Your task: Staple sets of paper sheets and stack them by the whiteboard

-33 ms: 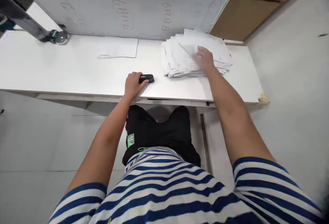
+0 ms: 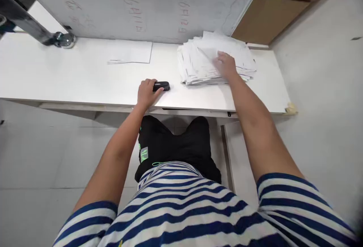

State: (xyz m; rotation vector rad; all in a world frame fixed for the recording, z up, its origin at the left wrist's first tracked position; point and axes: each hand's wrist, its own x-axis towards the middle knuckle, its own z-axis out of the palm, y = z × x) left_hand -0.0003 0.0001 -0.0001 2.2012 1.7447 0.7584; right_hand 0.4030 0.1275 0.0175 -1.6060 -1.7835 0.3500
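Note:
My left hand (image 2: 146, 94) is wrapped round a black stapler (image 2: 162, 86) that rests on the white desk near its front edge. The hand covers the stapler's left end. Over to the right, my right hand (image 2: 225, 65) is on top of a thick, uneven stack of papers (image 2: 195, 65). Its fingers are partly blurred and look closed on the edge of a sheet of paper (image 2: 209, 53), which is slightly raised and shaded. The fingertips' exact hold is hard to see.
A few white sheets (image 2: 132, 51) lie at the back of the desk (image 2: 70, 77). Behind stands a whiteboard (image 2: 159, 5) with red writing. A metal monitor-arm-like post (image 2: 36, 26) is at the left, cardboard (image 2: 272, 16) at the back right, and a wall (image 2: 320, 69) on the right.

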